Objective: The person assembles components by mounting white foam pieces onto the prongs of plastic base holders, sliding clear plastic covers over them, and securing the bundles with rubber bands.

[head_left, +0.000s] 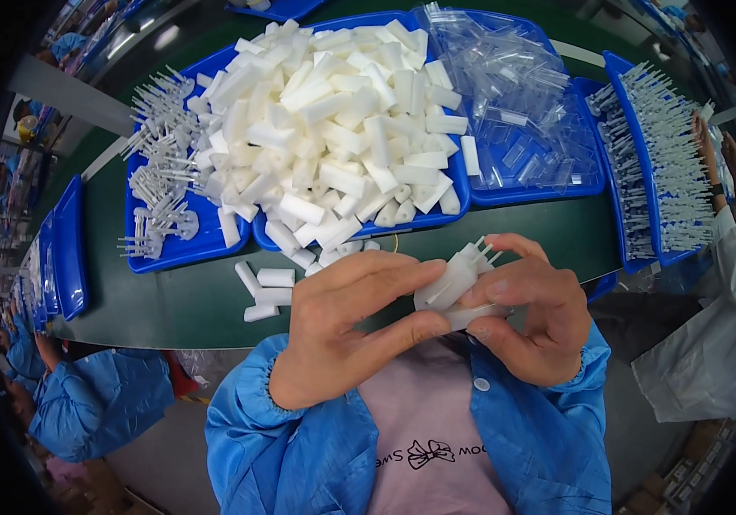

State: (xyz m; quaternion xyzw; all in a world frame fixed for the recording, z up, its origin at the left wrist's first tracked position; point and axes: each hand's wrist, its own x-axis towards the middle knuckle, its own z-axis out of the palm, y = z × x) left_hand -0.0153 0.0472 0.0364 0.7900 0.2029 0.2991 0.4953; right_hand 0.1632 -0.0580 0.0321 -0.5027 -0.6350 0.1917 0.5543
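Note:
Between my hands, in front of my chest, is a white plastic part with a round base and thin rods standing up from it. Fingers and thumb of my left hand pinch it from the left. On the other side my right hand grips it, the index finger curled over near the rod tips. White foam-like blocks seem to sit among the rods, but my fingers cover much of them. Just beyond, a big heap of white blocks fills a blue tray. Several loose blocks lie left of my left hand.
At left, a blue tray holds white rodded parts. Clear plastic pieces fill another tray. Upright rodded parts crowd blue trays at far right. Co-workers in blue and white sit either side of the green table.

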